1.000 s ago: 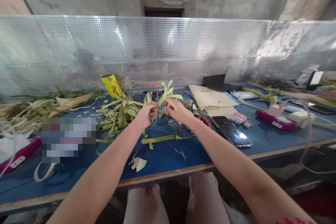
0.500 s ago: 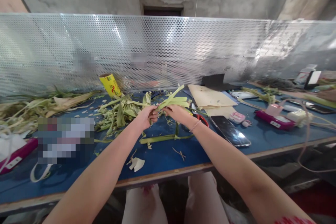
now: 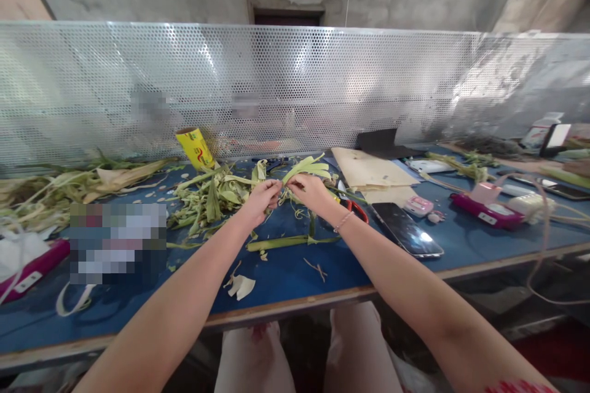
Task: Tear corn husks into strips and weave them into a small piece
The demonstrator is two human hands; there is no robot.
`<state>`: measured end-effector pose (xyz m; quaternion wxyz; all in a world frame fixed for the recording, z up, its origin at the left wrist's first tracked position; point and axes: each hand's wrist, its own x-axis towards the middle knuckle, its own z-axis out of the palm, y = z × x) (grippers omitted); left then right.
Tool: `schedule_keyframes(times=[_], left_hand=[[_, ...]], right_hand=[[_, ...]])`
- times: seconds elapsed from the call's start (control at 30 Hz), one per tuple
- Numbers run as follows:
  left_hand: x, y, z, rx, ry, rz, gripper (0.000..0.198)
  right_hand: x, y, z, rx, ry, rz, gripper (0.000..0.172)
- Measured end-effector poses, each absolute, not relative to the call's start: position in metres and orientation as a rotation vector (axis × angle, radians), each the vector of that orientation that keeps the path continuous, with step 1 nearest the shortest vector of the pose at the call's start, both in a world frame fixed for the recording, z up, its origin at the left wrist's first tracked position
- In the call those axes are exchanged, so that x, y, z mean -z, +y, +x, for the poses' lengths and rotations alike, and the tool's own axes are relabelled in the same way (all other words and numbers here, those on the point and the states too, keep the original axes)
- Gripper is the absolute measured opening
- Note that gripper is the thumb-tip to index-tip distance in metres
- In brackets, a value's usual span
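Observation:
My left hand (image 3: 264, 200) is closed in a pinch at the narrow end of some pale green leaf strips (image 3: 310, 167). My right hand (image 3: 310, 189) presses its fingertips together at the same spot, touching the strips, which fan out up and to the right behind it. The fingers hide the pinched ends. Left of my hands lies a heap of green plant scraps (image 3: 211, 199). Below them, a longer green stalk piece (image 3: 279, 244) rests on the blue table (image 3: 286, 282). Red-handled scissors (image 3: 357, 209) are beside my right wrist, partly covered.
A yellow cardboard tube (image 3: 196, 148) leans behind the scraps, before a perforated metal screen (image 3: 295, 86). Brown paper sheets (image 3: 369, 169), a black phone (image 3: 405, 230) and a magenta device (image 3: 486, 212) with a hose are at right. Dry husks (image 3: 115, 178) lie at left.
My two hands have come closer together, fingertips now nearly meeting. The leaf strips have turned slightly and are gathered lower behind my right hand.

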<state>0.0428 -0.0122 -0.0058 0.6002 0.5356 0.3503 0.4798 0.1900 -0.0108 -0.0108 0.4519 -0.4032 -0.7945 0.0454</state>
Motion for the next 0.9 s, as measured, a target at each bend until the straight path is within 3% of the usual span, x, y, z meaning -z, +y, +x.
schedule_keyframes(times=[0.2, 0.4, 0.5, 0.63, 0.9], left_hand=[[0.009, -0.010, 0.044, -1.220, 0.907, 1.379, 0.020], [0.014, -0.006, 0.043, -1.250, 1.061, 1.553, 0.018], [0.015, -0.006, 0.044, -1.256, 1.088, 1.575, 0.021], [0.014, -0.010, 0.047, -1.213, 1.025, 1.491, 0.025], [0.011, -0.017, 0.049, -1.142, 0.836, 1.313, 0.029]], right_hand=[[0.008, -0.015, 0.189, -0.201, -1.877, -1.011, 0.013], [0.006, -0.019, 0.184, -1.035, -1.535, -1.037, 0.010], [0.004, -0.022, 0.180, -1.276, -1.435, -0.998, 0.012], [0.005, -0.024, 0.176, -1.228, -1.498, -0.947, 0.020], [0.011, -0.020, 0.177, -0.848, -1.659, -0.858, 0.011]])
